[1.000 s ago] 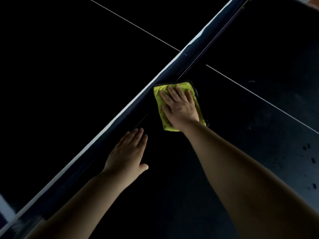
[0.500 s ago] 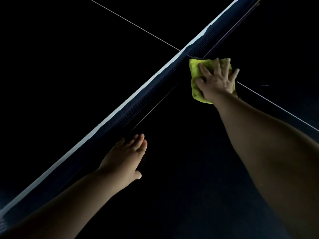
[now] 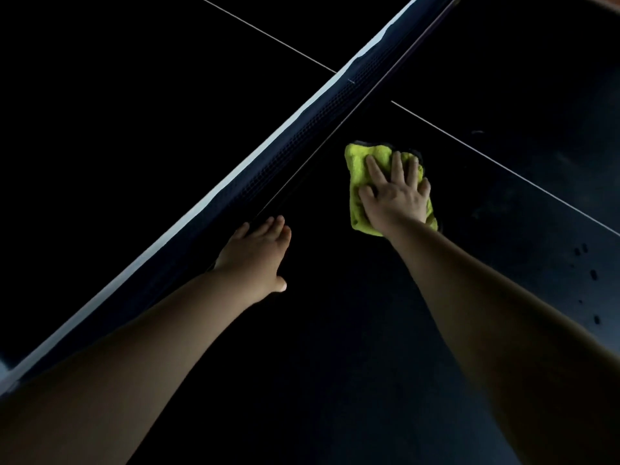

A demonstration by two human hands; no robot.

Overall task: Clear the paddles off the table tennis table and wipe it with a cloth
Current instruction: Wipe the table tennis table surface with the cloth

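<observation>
A folded yellow-green cloth (image 3: 359,172) lies flat on the dark table tennis table (image 3: 335,330), a short way on the near side of the net (image 3: 302,129). My right hand (image 3: 394,193) presses down on the cloth with its fingers spread and straight. My left hand (image 3: 258,253) rests flat on the table at the foot of the net, fingers straight and pointing toward it. No paddle is in view.
The net with its white top band runs diagonally from lower left to upper right. A thin white centre line (image 3: 503,166) crosses the table under it. Small dark spots (image 3: 592,273) mark the table surface at the right.
My right hand has slid the cloth back from beside the net at the centre line toward me and to the left. My left hand has stayed at the foot of the net.
</observation>
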